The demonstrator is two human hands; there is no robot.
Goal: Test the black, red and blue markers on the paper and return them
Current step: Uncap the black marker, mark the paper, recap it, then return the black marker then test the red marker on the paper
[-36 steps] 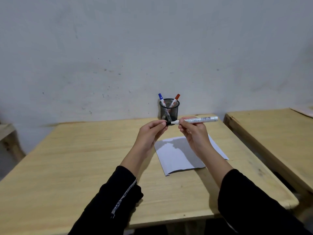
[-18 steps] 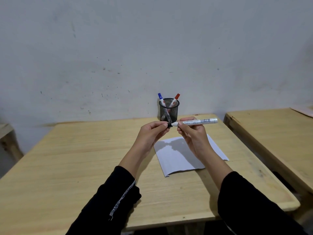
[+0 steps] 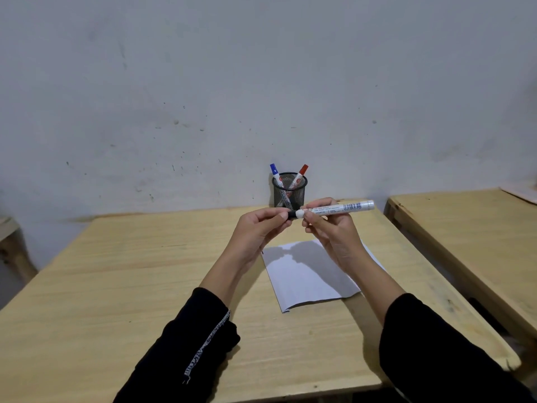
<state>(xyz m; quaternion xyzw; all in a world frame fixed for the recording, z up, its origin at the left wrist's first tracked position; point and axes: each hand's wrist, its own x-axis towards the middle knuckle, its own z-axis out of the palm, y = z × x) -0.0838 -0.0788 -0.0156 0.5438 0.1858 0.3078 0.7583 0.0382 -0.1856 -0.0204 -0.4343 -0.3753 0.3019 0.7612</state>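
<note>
black marker (image 3: 334, 210), white-barrelled with a barcode near its far end, lies almost level in the air above the far half of the desk (image 3: 122, 286), just in front of the mesh pen cup (image 3: 289, 191). the right hand (image 3: 334, 234) has its grip closed round the barrel, thumb and fingers wrapped near the cap end. the left hand (image 3: 258, 229) pinches the black cap (image 3: 291, 214) between thumb and fingertips; the cap sits at the barrel's left end, and whether it is seated or already loose cannot be told. white paper (image 3: 308, 274) lies flat on the desk below the hands, shadowed by them. the pen cup stands at the desk's far edge against the wall, holding the blue marker (image 3: 275, 173) leaning left and the red marker (image 3: 300, 174) leaning right, caps up. black sleeves cover both forearms. a second desk (image 3: 470, 228) stands to the right.
</note>
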